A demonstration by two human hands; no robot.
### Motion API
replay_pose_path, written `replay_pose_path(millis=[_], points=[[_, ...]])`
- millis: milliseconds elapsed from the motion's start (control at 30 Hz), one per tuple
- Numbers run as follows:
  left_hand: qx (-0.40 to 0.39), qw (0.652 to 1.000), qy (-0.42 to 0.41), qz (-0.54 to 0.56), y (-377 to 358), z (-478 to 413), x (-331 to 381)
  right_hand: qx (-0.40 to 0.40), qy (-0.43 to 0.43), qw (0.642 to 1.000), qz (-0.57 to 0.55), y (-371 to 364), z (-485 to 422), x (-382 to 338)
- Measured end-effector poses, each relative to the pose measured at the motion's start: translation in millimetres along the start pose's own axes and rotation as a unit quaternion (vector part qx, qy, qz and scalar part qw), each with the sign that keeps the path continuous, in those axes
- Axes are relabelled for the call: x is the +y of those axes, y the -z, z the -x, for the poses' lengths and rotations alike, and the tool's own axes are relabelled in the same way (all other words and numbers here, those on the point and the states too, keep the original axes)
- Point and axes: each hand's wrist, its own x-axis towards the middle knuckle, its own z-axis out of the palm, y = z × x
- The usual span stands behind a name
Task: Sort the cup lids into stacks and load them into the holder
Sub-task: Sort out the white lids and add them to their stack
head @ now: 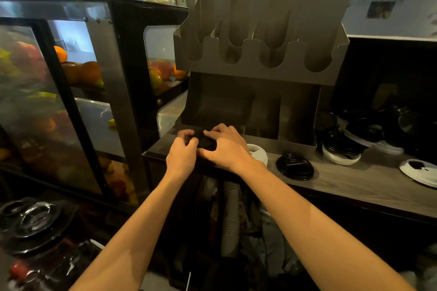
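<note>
1. The left hand (pixel 182 155) and the right hand (pixel 227 149) meet at the left end of the counter. Both have their fingers curled round a small bunch of black plastic cup lids (pixel 205 141). The left grips from the side, the right from above and the right. The bunch is dark and blurred, so I cannot tell how many lids it holds.
2. A tall black-framed glass display cabinet (pixel 59 101) fills the left of the room, with oranges and reddish fruit on its shelves.
3. A long grey wood-grain counter (pixel 354 184) runs from the hands off to the right.
4. A brushed-metal lid holder (pixel 260 73) stands on the counter just behind the hands. Its upper tier has four U-notched slots, and below are open bays split by plates. The held lids sit just in front of the leftmost lower bay.
5. A loose heap of black and white lids (pixel 347 144) lies to the right of the holder.
6. A flat white lid (pixel 421 173) with a dark patch sits at the far right edge.
7. A single black domed lid (pixel 294 166) lies on the counter between the right wrist and the heap.
8. A small white plastic lid (pixel 259 152) peeks out just beside the right hand, partly hidden by it.
</note>
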Motion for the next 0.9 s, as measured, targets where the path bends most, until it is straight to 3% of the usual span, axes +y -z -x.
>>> replay_pose_path(millis=[500,600,900], points=[[-0.004,0.997,0.051,0.061,0.9,-0.6,13.5,-0.064,0.028,0.995,0.074,17.9,0.0,-3.9],[-0.002,0.996,0.057,0.075,0.4,-0.8,17.7,-0.075,0.030,0.996,0.042,22.5,0.2,1.1],[-0.014,0.996,0.027,0.083,3.9,5.6,19.9,0.039,0.025,0.998,-0.031,13.0,10.3,2.2]])
